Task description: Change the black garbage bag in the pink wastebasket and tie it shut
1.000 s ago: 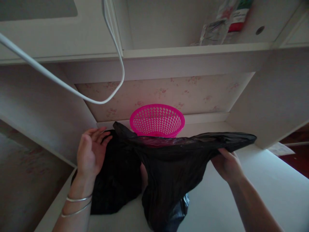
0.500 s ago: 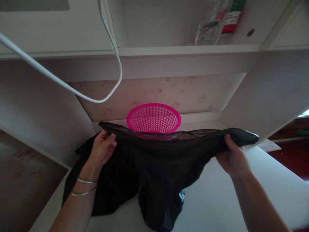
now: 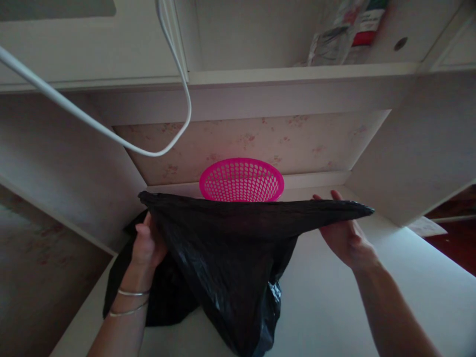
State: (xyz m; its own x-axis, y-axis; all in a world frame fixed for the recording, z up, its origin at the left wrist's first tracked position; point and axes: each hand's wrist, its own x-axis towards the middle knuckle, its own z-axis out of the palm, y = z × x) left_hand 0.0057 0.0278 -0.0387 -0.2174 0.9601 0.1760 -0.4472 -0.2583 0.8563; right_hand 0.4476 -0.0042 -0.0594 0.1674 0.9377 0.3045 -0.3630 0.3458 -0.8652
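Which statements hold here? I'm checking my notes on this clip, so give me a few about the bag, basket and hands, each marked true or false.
1. The black bag has its rim stretched between the left hand and the right hand. True.
2. The pink basket sits inside the bag. False: it stands behind the bag, outside it.
3. Two thin bracelets are on the right wrist. False: they are on the left wrist.
4. A white cable hangs in a loop above and left of the basket. True.
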